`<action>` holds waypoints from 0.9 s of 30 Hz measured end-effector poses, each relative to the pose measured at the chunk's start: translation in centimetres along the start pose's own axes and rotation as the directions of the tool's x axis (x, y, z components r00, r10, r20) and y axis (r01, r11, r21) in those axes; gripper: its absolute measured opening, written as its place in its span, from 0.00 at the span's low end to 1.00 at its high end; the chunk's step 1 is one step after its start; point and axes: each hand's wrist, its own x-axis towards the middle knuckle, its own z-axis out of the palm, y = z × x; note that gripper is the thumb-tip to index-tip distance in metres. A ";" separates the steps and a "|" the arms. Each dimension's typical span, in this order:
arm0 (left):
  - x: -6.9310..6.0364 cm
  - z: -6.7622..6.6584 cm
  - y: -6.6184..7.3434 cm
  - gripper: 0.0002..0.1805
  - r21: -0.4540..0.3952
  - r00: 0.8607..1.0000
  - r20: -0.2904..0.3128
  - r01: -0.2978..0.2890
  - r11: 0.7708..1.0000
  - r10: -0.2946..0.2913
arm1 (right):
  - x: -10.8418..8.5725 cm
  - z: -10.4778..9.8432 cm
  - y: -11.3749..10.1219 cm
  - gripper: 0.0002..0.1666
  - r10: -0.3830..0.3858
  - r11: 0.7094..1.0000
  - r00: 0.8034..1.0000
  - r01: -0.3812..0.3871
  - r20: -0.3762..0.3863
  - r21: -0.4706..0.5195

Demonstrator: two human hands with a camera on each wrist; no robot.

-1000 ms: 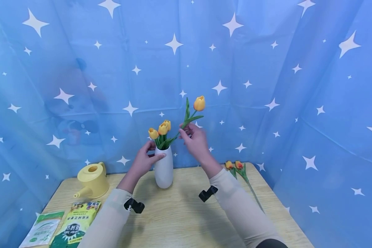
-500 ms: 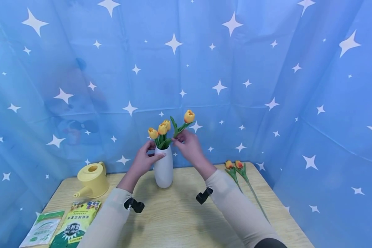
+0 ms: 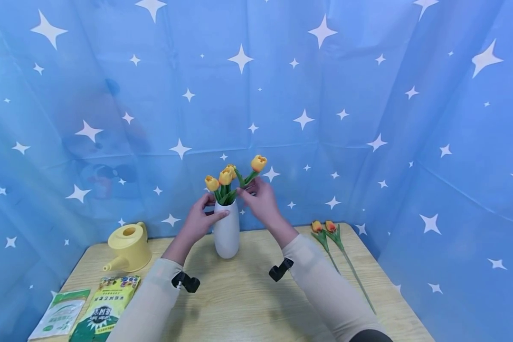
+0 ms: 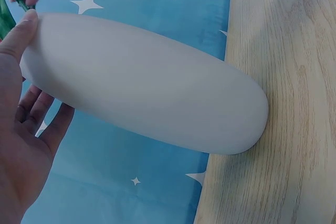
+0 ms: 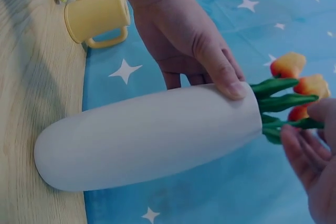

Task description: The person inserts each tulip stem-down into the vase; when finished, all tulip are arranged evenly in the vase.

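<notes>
A white vase stands upright on the table, several yellow tulips in its mouth. My left hand grips the vase near its rim, thumb in front and fingers behind; the left wrist view shows the same grip on the vase. Beside the rim, my right hand pinches the green stem of another yellow tulip, which leans to the right. In the right wrist view that stem runs at the vase's mouth; its lower end is hidden.
Two orange tulips lie on the table's right side, partly beside the right sleeve. At the left stand a yellow watering can and, nearer, a green-yellow bag and a white-green packet. A blue star-patterned curtain hangs behind the table.
My right hand has moved down and left toward the vase, and its tulip has come lower with it. My left hand keeps its grip on the vase.
</notes>
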 end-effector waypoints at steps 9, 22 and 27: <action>0.1 0.0 -0.1 0.30 -0.011 1.000 -0.003 -0.023 1.000 0.023 | 0.2 0.3 0.1 0.08 -0.097 0.995 0.994 0.096 -0.048 -0.030; 0.1 0.2 -0.1 0.30 -0.011 1.000 -0.001 -0.023 1.000 0.023 | 0.9 0.1 1.2 0.06 -0.037 0.978 0.996 0.053 0.079 -0.200; 0.1 0.1 -0.2 0.31 -0.011 1.000 -0.006 -0.020 1.000 0.020 | 1.1 0.4 1.6 0.08 0.026 0.978 0.989 0.005 0.146 -0.210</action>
